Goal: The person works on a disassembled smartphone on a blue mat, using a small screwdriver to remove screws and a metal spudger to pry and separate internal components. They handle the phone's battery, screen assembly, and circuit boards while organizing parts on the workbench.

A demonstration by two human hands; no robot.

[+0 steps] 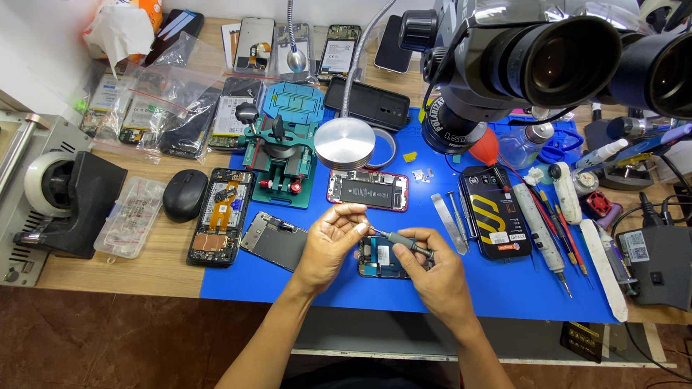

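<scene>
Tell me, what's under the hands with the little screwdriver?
Under the left hand and right hand lies an opened phone on the blue mat. The right hand holds the screwdriver. The hands cover the phone's edges.

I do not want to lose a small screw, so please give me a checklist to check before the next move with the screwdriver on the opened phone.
1. Screwdriver held in right hand: ok.
2. Left hand fingertips meet the screwdriver tip: ok.
3. Opened phone lies flat on blue mat: ok.
4. Screw on the tip: cannot tell, too small.
5. Mat around the phone free of tools: not ok, metal pry tool and red-framed phone lie close.
</scene>
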